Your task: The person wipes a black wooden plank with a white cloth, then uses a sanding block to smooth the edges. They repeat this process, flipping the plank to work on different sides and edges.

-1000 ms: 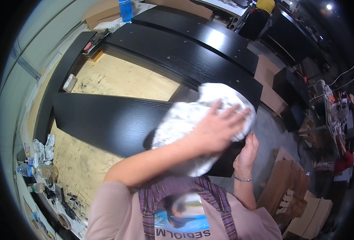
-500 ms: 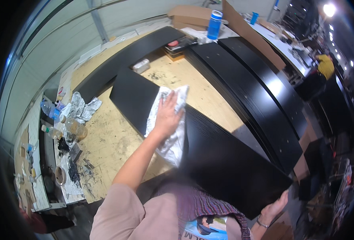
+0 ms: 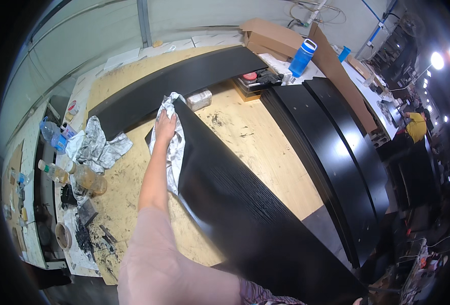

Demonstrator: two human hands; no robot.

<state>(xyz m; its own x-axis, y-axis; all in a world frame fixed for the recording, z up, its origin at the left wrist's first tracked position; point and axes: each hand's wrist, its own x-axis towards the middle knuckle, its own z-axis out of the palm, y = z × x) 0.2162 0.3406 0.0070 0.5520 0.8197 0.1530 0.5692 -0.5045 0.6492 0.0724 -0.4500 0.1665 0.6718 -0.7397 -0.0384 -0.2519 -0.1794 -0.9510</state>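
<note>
A long black panel (image 3: 235,203) slants across the worktable from far left to near right, with fine streaks along its surface. Near its far end my left hand (image 3: 166,127) presses a crumpled white cloth (image 3: 174,162) onto it, the fingers closed on the cloth. Only a sliver of my right hand (image 3: 358,301) shows, at the panel's near right corner by the lower edge of the picture; its fingers are mostly hidden. Beyond the cloth lies another curved black panel (image 3: 184,73). A small wrapped block (image 3: 199,100) rests beside it.
Stacked black panels (image 3: 326,137) stand at the right. A blue bottle (image 3: 302,60) and a cardboard box (image 3: 270,38) are at the back. Several plastic bottles, a stained rag (image 3: 100,150) and a tape roll (image 3: 63,236) line the left edge. A person in yellow (image 3: 416,127) is far right.
My left hand has slid the cloth along the panel to its far end. My right hand has almost left the picture at the bottom. The view has shifted.
</note>
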